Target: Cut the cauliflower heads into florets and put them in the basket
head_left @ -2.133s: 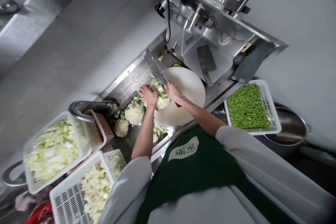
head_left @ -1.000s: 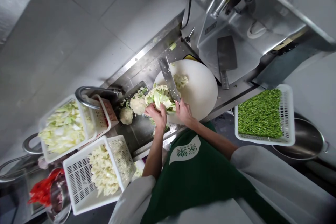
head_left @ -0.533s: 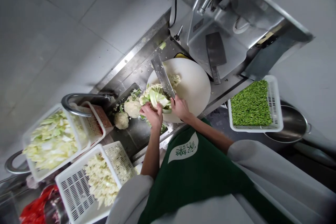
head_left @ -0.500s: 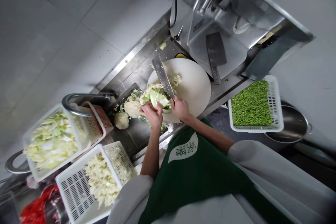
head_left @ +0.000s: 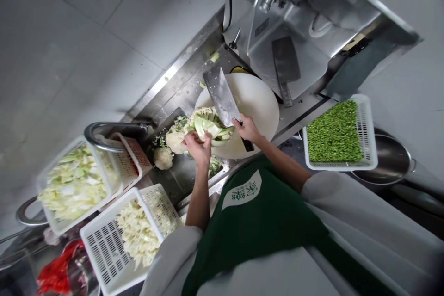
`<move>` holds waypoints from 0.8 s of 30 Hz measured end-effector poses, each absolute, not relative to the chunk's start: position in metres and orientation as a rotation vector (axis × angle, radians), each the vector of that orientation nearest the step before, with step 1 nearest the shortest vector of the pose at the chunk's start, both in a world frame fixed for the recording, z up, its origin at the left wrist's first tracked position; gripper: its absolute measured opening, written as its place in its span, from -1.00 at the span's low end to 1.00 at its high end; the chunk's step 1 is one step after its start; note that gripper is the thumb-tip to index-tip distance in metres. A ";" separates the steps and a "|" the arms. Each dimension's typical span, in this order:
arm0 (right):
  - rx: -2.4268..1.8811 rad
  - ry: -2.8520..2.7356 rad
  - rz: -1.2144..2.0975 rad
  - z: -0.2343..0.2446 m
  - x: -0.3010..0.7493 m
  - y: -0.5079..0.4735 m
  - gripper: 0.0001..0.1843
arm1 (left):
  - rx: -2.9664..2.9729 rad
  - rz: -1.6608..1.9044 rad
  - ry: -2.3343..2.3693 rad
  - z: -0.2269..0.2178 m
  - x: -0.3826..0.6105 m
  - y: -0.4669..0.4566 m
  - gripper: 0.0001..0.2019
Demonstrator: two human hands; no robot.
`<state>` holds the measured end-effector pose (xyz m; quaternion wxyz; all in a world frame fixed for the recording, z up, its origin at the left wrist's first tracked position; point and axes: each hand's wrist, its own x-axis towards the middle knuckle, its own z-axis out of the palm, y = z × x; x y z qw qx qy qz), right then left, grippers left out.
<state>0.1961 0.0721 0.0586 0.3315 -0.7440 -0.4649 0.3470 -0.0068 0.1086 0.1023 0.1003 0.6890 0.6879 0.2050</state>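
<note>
My right hand (head_left: 249,128) is closed round the dark handle of a broad cleaver (head_left: 222,95), its blade pointing up and left over the board. My left hand (head_left: 197,146) grips a cauliflower (head_left: 210,127) by its pale green leaves and stem, at the left side of the round white cutting board (head_left: 258,106). The blade is beside the cauliflower; whether it touches cannot be told. More cauliflower heads (head_left: 175,141) lie to the left in the sink, with leaf scraps around them.
Left of the sink stand a white basket of cauliflower florets (head_left: 138,236) and a bin of cut cabbage (head_left: 76,182), below a curved faucet (head_left: 104,129). A second cleaver (head_left: 286,62) lies on the metal machine. A basket of chopped greens (head_left: 335,134) stands at right, above a metal pot (head_left: 390,159).
The cleaver has swung so its flat face shows more, and my right hand has shifted slightly right and up, away from the cauliflower. My left hand still holds the cauliflower.
</note>
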 end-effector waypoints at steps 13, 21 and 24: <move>-2.057 -1.089 0.559 0.084 0.130 0.030 -0.66 | 2.002 0.285 2.126 0.140 0.019 0.095 -0.59; -2.166 -1.049 0.523 0.078 0.109 0.026 -0.64 | 2.052 0.147 2.033 0.144 0.017 0.101 -0.54; -2.214 -1.034 0.607 0.081 0.107 0.031 -0.62 | 2.072 0.136 2.001 0.144 0.017 0.103 -0.55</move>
